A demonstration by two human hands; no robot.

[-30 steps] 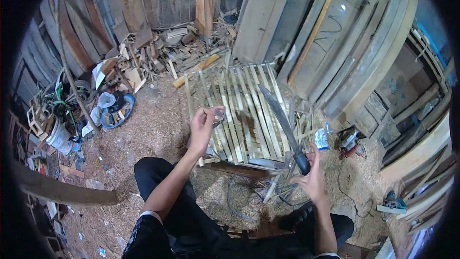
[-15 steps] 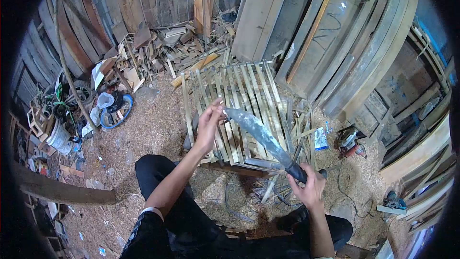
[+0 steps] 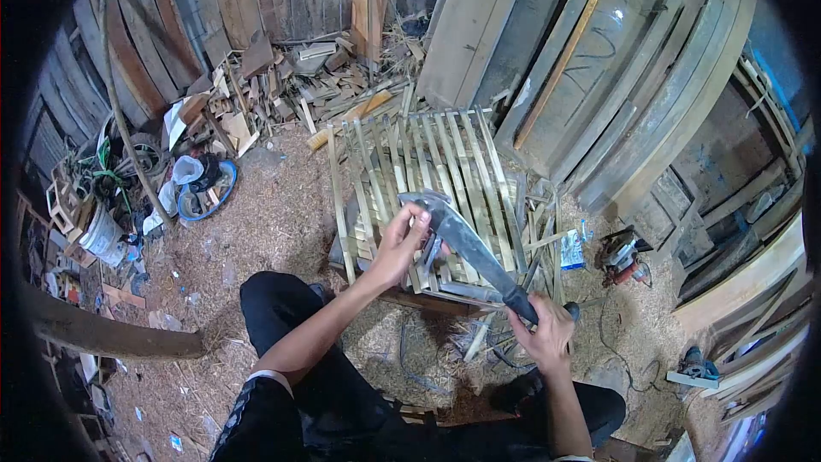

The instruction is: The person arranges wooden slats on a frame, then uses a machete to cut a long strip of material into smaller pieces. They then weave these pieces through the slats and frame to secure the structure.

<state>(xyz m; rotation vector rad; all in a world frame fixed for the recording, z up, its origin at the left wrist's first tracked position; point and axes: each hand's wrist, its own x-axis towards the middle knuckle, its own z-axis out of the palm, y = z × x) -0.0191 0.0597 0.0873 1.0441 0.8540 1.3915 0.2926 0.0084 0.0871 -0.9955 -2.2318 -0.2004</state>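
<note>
A machete (image 3: 469, 244) with a broad, dark, worn blade lies slantwise in front of me, its tip to the upper left. My right hand (image 3: 546, 332) is wrapped round its black handle (image 3: 520, 304). Near the tip, my left hand (image 3: 402, 246) pinches the blade, the thumb on the upper face and some fingers hidden behind it. Below the machete, a row of thin wooden strips (image 3: 453, 158) rests side by side on a low support.
A power tool (image 3: 627, 261) and a blue-and-white packet (image 3: 572, 250) lie on the sawdust floor (image 3: 256, 235) at the right. Scrap wood (image 3: 274, 90) is heaped at the back. A blue basin (image 3: 224, 192) stands left, and long boards (image 3: 479, 26) lean behind.
The blade has turned, showing a darker face. My left hand has shifted right and down, further along the blade from the tip. My right hand has moved slightly left.
</note>
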